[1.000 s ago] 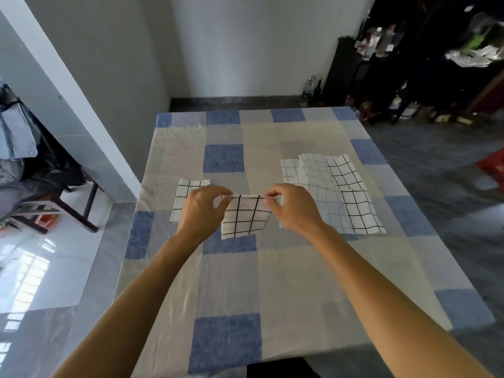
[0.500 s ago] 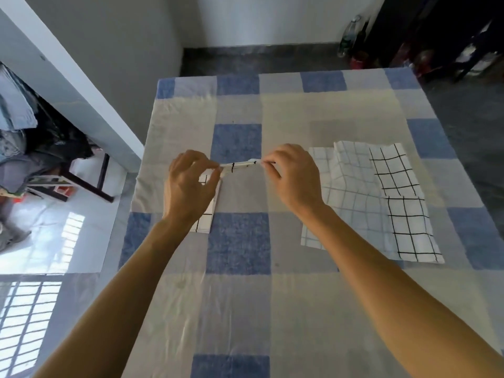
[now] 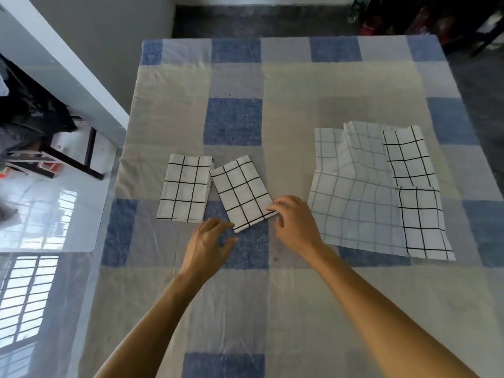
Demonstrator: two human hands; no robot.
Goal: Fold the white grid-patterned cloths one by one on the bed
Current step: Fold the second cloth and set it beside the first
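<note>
Two folded grid cloths lie on the bed, with both hands at the near edge of the second.

The tilted folded cloth (image 3: 241, 193) lies flat on the checked bed (image 3: 327, 296), its far corner touching the straight folded cloth (image 3: 184, 189) to its left. The right hand (image 3: 296, 226) has its fingertips on the tilted cloth's near right corner; I cannot tell whether they pinch it. The left hand (image 3: 208, 242) is relaxed and holds nothing, just beside the near left corner. The unfolded cloths (image 3: 362, 203) lie spread and overlapping to the right.
</note>
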